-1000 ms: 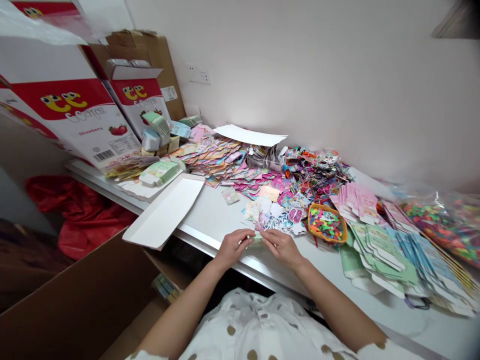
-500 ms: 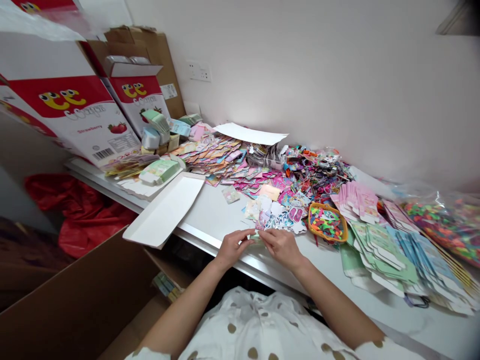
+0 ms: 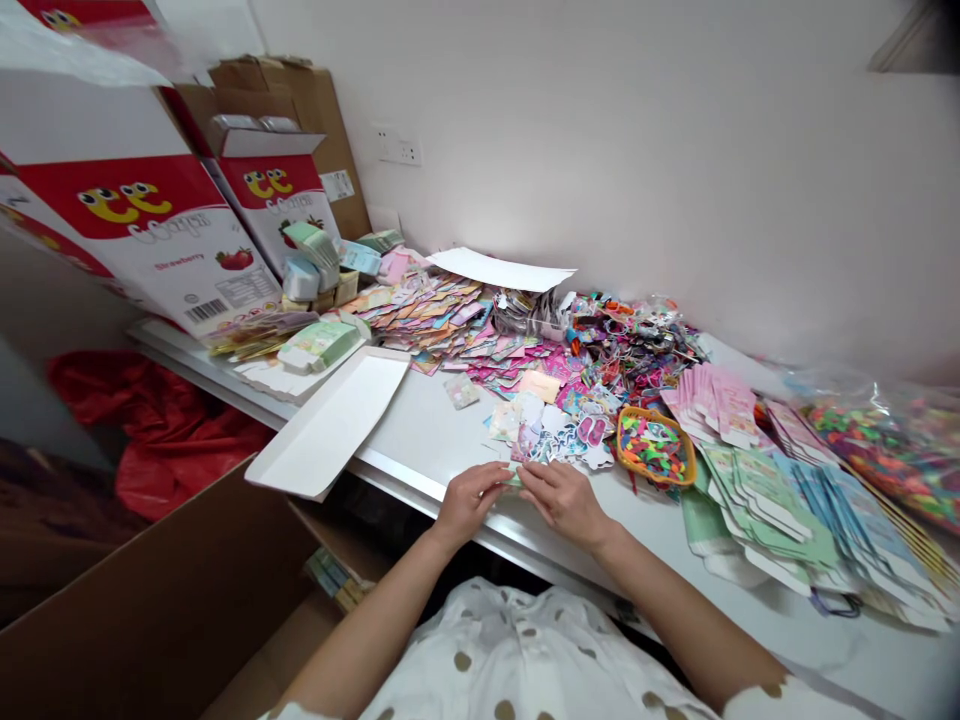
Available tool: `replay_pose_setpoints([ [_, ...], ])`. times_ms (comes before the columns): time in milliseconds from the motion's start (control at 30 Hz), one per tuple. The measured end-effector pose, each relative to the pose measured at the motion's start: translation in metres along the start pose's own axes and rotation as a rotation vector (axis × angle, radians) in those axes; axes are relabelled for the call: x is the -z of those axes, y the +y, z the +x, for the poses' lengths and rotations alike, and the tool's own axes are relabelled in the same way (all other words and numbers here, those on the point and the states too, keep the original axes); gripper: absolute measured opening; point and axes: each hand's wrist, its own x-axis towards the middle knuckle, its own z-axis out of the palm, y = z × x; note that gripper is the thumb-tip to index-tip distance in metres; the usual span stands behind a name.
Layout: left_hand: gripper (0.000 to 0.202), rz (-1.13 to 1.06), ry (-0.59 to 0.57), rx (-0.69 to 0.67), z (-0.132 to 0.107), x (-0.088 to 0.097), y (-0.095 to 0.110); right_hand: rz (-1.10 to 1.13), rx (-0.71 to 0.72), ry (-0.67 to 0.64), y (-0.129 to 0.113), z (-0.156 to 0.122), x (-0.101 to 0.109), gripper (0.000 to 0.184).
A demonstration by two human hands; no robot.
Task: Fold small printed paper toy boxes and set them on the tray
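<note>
Since all the action sits right at the front edge of the white surface [image 3: 420, 430], I'll start there: the left hand [image 3: 469, 503] and right hand [image 3: 564, 503] are side by side, their fingers [image 3: 491, 482] curled inward until the tips almost meet. Between them is a small pale green card piece [image 3: 512, 481], held low over the surface. Both hands look closed on it, but the fingers hide most of it, so I can't tell exactly what it is. Tip from me: with something this small, keep the pinch right at the fingertips and your wrists low, so it doesn't flex or slip.

Everything else is easiest to place from the orange woven basket [image 3: 656, 483] of colourful little shapes. Just left of it is a loose scatter of die-cut stickers [image 3: 555, 435], and right of it are fanned stacks of green printed card blanks [image 3: 757, 510]. Pink card blanks [image 3: 709, 400] sit just behind it. Well left of the basket lies a white cardboard tray [image 3: 330, 425]. Farther back are heaps of pastel sticker packets [image 3: 427, 315] and a white paper sheet [image 3: 499, 268], and way back left stand red-and-white strawberry cartons [image 3: 150, 240].
</note>
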Motion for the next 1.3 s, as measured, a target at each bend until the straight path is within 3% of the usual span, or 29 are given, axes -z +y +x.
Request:
replay_pose_setpoints([
  [167, 0.014, 0.171, 0.092, -0.136, 0.007, 0.002, 0.002, 0.034, -0.041, 0.150, 0.001, -0.013, -0.016, 0.029],
  [300, 0.014, 0.222, 0.047, -0.210, 0.002, 0.002, -0.001, 0.109, -0.063, 0.164, -0.003, -0.019, -0.022, 0.030],
  [400, 0.018, 0.166, -0.003, -0.143, -0.004, -0.001, -0.002, 0.122, -0.096, 0.124, -0.005, -0.017, -0.018, 0.029],
  [500, 0.018, -0.022, -0.007, 0.051, 0.001, 0.002, -0.002, 0.229, -0.170, 0.081, 0.000, -0.011, -0.010, 0.028],
  [533, 0.021, -0.118, 0.000, 0.132, 0.005, 0.005, -0.003, 0.317, -0.257, 0.098, 0.003, -0.008, -0.008, 0.027],
  [600, 0.030, -0.317, 0.030, 0.271, 0.017, 0.016, -0.005, 0.587, -0.561, 0.174, 0.009, -0.001, -0.006, 0.028],
  [700, 0.056, -0.399, 0.027, 0.320, 0.030, 0.026, -0.004, 1.125, -1.086, 0.257, 0.007, 0.008, -0.013, 0.038],
  [767, 0.085, -0.310, -0.040, 0.260, 0.032, 0.021, 0.001, 1.433, -1.232, 0.208, -0.004, 0.013, -0.023, 0.041],
  [833, 0.095, -0.222, -0.040, 0.235, 0.031, 0.010, 0.008, 1.564, -1.210, 0.064, -0.015, 0.019, -0.034, 0.041],
  [867, 0.091, -0.181, -0.008, 0.250, 0.031, 0.004, 0.010, 1.528, -1.166, -0.021, -0.016, 0.024, -0.038, 0.040],
  [933, 0.083, -0.056, 0.062, 0.304, 0.035, -0.005, 0.011, 1.243, -1.078, -0.099, -0.002, 0.037, -0.041, 0.036],
  [1000, 0.086, 0.118, 0.080, 0.348, 0.042, -0.006, 0.007, 0.755, -1.060, 0.019, 0.032, 0.054, -0.040, 0.032],
  [1067, 0.089, 0.258, 0.041, 0.359, 0.049, -0.003, 0.003, 0.357, -1.184, 0.057, 0.075, 0.074, -0.041, 0.035],
  [1167, 0.084, 0.321, -0.022, 0.341, 0.056, 0.002, -0.002, 0.219, -1.341, -0.012, 0.125, 0.095, -0.053, 0.044],
  [1300, 0.076, 0.375, -0.051, 0.255, 0.056, 0.004, -0.008, 0.271, -1.382, -0.029, 0.150, 0.099, -0.073, 0.026],
])
